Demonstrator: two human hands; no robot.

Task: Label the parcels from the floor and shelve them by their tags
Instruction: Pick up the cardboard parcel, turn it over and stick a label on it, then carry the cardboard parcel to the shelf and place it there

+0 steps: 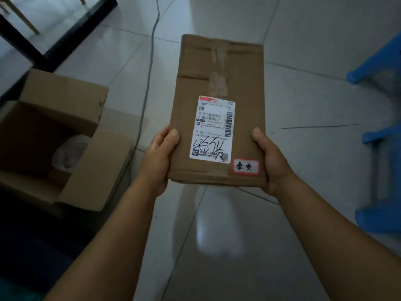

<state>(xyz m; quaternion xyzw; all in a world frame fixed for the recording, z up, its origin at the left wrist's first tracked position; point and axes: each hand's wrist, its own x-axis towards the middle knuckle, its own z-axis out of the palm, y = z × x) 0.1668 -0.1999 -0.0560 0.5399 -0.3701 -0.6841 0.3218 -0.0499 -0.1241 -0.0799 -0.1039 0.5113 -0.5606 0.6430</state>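
I hold a flat brown cardboard parcel [219, 83] in both hands above the tiled floor. My left hand [158, 159] grips its near left edge and my right hand [271, 161] grips its near right edge, thumbs on top. A white shipping label [211, 129] with a barcode and black handwriting is stuck on its top face. Next to that label, at the near right corner, sits a small red-bordered tag [246, 166] with handwritten characters. Clear tape runs along the far half of the parcel.
An open cardboard box [52, 135] stands on the floor at the left with something white inside. A grey cable [149, 68] runs across the tiles. A black table leg [26, 46] is at the far left. Blue plastic stools [377, 61] stand at the right.
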